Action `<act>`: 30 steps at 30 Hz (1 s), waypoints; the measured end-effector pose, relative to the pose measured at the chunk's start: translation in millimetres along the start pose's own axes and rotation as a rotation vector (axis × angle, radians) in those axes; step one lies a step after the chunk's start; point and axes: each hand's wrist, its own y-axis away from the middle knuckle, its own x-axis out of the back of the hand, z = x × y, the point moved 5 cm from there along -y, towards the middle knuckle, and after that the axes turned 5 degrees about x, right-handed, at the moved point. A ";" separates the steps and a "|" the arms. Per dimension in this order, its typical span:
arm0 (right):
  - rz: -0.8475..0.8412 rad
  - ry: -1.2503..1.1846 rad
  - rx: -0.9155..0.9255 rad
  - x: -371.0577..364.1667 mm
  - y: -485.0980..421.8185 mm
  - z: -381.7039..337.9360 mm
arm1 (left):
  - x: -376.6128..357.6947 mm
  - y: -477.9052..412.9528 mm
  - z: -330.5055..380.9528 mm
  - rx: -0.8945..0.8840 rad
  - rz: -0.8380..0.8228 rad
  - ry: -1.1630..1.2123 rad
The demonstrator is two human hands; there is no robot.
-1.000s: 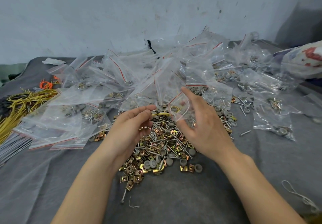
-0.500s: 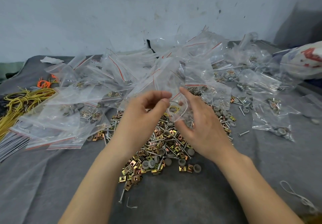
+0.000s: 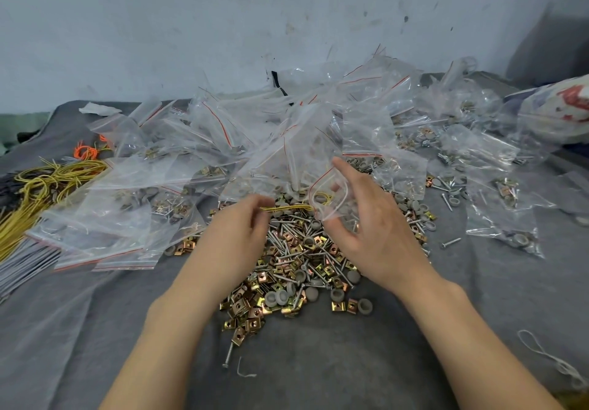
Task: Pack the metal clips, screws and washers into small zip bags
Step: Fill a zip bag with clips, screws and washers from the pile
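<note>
Head view. Left hand [image 3: 236, 234] pinches a yellow wire bundle [image 3: 290, 208] whose far end lies inside the small zip bag [image 3: 320, 201]. The right hand [image 3: 376, 228] has its grip on the bag's mouth, holding it above the pile. Square brassy clips [image 3: 237, 307], slender threaded screws [image 3: 230, 354] and grey domed washers [image 3: 365, 306] litter the grey cloth surface [image 3: 318, 371]. Probable risk: the thin, slick film collapses and the springy wire snags the mouth.

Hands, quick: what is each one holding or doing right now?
Left hand: fingers pinch a yellow wire.
Right hand: holds a small zip bag.
</note>
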 end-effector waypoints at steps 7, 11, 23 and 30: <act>0.004 0.000 0.005 -1.4 -0.5 -1.8 | -22.0 6.5 -0.6 -0.158 -0.185 -0.412; 0.008 0.004 0.004 -0.9 -0.3 0.3 | -21.2 3.4 -2.2 -0.156 -0.172 -0.469; 0.006 0.009 -0.011 -1.1 -1.1 4.8 | -22.2 -1.2 -9.2 -0.146 -0.132 -0.502; 0.007 -0.002 -0.012 -0.2 0.9 5.5 | -21.7 -5.3 -8.8 -0.076 -0.127 -0.509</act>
